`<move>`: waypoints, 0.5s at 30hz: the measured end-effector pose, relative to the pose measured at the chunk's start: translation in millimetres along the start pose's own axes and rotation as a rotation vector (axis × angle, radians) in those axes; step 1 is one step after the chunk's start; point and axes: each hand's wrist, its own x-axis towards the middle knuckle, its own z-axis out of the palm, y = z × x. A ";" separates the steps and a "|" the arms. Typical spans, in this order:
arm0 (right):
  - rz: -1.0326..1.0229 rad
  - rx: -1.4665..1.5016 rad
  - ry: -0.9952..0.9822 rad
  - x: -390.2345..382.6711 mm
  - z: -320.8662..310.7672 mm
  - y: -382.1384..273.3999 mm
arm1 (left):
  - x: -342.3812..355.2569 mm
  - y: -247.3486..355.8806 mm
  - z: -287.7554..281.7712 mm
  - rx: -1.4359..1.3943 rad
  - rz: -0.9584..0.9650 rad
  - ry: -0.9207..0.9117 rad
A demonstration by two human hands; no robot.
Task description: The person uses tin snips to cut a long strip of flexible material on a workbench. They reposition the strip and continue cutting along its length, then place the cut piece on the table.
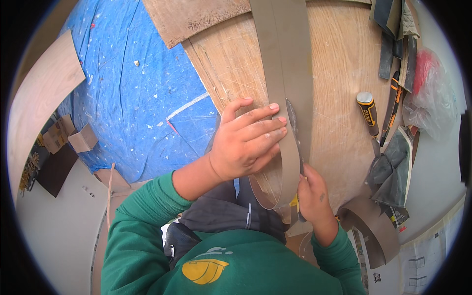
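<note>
A long grey-brown strip (285,44) runs down a worn wooden board (334,73), split lengthwise in its lower part, with a narrow loop curling toward my body. My left hand (248,140) lies across the strip's left side, fingers stretched out and fingertips pressing on it. Below and right of it, my right hand (314,191) is closed around a cutter (296,201) with a yellow and dark handle, beside the split edge. Part of the cutter is hidden behind the strip and my fingers.
A black-and-yellow handled tool (368,113), a slim orange-and-black tool (390,108), dark offcuts (383,14) and a plastic bag (427,98) lie to the right. A blue tarp (132,98), cardboard pieces (83,139) and a pale panel (44,83) are at left. A coiled strip (378,231) sits lower right.
</note>
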 end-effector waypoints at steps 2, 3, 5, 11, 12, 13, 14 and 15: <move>0.012 0.015 0.001 -1.0 0.4 1.7 | 0.0 0.9 0.4 -0.007 -0.006 0.004; 0.023 0.027 0.003 -1.5 0.6 2.6 | -0.1 1.2 0.6 -0.011 -0.008 0.005; 0.048 0.059 0.011 -2.4 1.3 3.6 | -0.6 1.2 1.0 -0.012 -0.011 0.006; 0.079 0.064 0.019 -2.2 1.1 -1.7 | -0.5 4.0 -0.6 -0.026 -0.021 -0.002; 0.076 0.048 0.021 -1.9 0.8 -2.0 | -0.8 5.5 -1.0 -0.030 -0.021 -0.008; 0.052 0.012 0.024 -1.0 0.0 -0.3 | -1.2 6.5 -0.9 -0.031 -0.022 -0.004; 0.028 -0.025 0.027 -0.4 -0.3 1.6 | -1.6 7.4 -0.7 -0.032 -0.022 -0.001; 0.030 -0.013 0.030 -0.1 0.2 3.6 | -1.8 8.0 -0.7 -0.033 -0.023 0.002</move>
